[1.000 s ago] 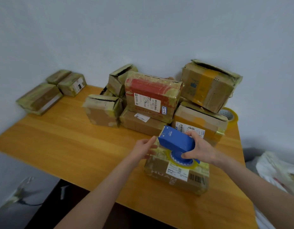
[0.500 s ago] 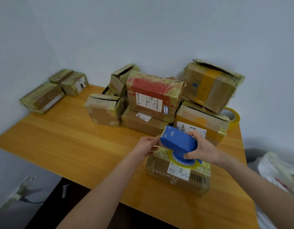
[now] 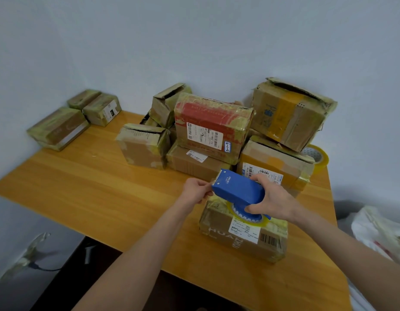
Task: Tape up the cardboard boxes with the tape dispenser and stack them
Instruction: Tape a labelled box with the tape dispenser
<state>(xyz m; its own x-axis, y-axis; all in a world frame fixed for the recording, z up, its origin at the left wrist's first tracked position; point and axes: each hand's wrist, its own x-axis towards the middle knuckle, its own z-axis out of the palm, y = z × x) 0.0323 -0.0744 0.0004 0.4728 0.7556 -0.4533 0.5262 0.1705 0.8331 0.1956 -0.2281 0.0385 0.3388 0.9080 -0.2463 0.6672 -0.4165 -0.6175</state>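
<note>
Near box is my reference, on the worktop and closest to the camera. Tape dispenser is on top of it, roll side down, toothed end pointing away and left. Right hand wraps the dispenser body from the right, thumb low by the roll. Left hand pinches at the toothed end. It probably has the loose tape tip, but the film is too thin to confirm.

Handling, my read:
- **Near box:** small and light. The cardboard is soft and crumpled under old tape, so it'll slide or dent if leaned on. Pin a flat face, not a corner.
- **Dispenser:** stiff plastic. Grip the body and stay off the teeth.
- **Tape:** sticky and floppy, will fold onto itself.

Behind the near box is a pile of boxes, touching each other, in about two layers. A red box sits on top mid-pile, and several flaps gape. Behind-right is a spare tape roll at the pile's edge. Far behind-left, well apart, three flat boxes sit against the wall.

Worktop is smooth orange wood grain, likely slick. The walls are pale and meet in a corner. Right of the near box, off the worktop, is a white bag.
</note>
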